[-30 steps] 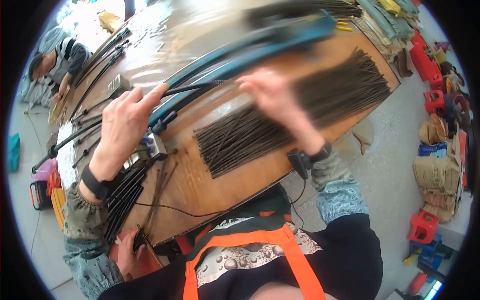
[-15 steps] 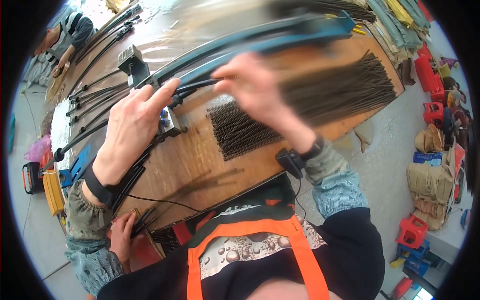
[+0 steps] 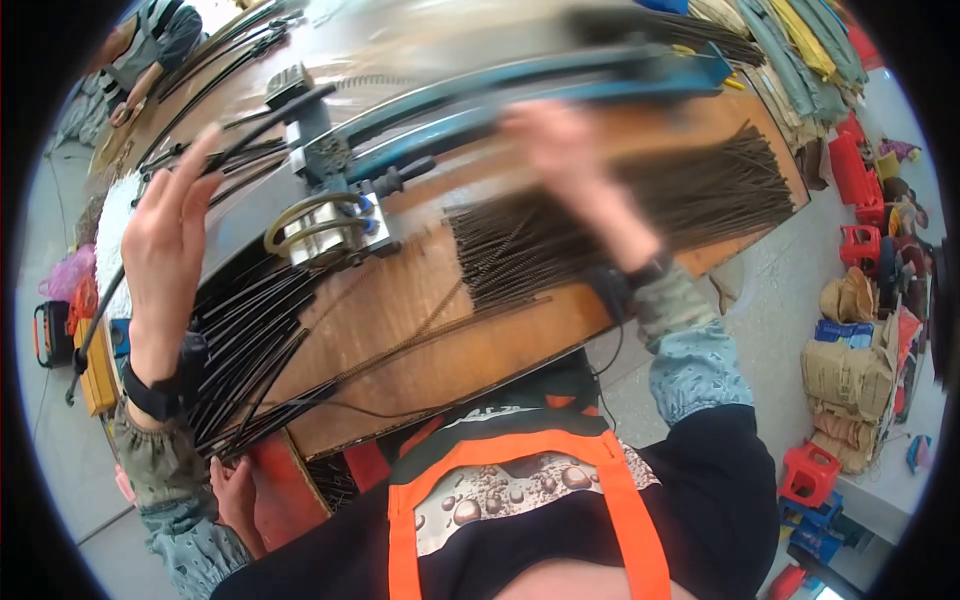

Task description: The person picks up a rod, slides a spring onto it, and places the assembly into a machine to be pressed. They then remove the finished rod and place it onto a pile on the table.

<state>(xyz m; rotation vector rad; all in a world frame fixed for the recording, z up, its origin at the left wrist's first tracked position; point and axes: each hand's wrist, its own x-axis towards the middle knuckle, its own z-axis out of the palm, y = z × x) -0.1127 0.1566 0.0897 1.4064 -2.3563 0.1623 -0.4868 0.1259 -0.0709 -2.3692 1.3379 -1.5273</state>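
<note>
My left hand (image 3: 165, 250) is at the left side of the bench, its fingers closed around a long black rod (image 3: 265, 125). The rod slants from beside the metal clamp block (image 3: 318, 150) down past the wrist to the left. My right hand (image 3: 565, 150) is smeared by motion over the blue rail fixture (image 3: 450, 125), above a bundle of long dark coil springs (image 3: 640, 220); its fingers cannot be made out. A metal block with blue fittings and yellowish hoses (image 3: 330, 225) sits at the rail's left end, a short black handle (image 3: 405, 175) beside it.
Many black rods (image 3: 250, 350) lie at the bench's left front. Another person's hand (image 3: 235, 490) is at a red box (image 3: 285, 490) below them. A second person (image 3: 150, 50) sits far left. Red stools (image 3: 810, 470) and cardboard packages (image 3: 850, 360) stand right.
My left hand has moved left off the fixture with the black rod. My right hand has moved right along the rail. The block and its hoses have come into plain view.
</note>
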